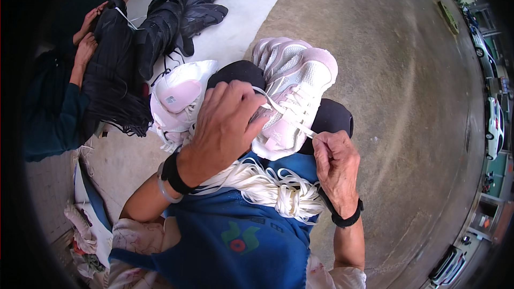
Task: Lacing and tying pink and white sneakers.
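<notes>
— Blue cloth apron with a green-and-red emblem, nearest the head camera: noted. What rests on it?
— One knotted bundle of flat white laces, across the lap.
— Location of the item being handled?
— Pink-and-white mesh sneaker, just beyond the bundle, between two dark-clad knees, toe pointing away from the wearer. Further pale sneakers sit directly behind it.
— Grip, right hand?
— Thumb and forefinger pinch a flat white lace, drawn taut over the sneaker's front.
— Left hand?
— Fingers curled beside the sneaker, with the lace running up to them. Whether they clench it I cannot tell; the hand's back hides the contact.
— Surroundings, left side?
— Another pink-and-white shoe beside the left hand; beyond it, black shoes and a co-worker's hands at a long bundle of black strands.
— Right side?
— Brown concrete ground, parked white cars along the rim.
</notes>
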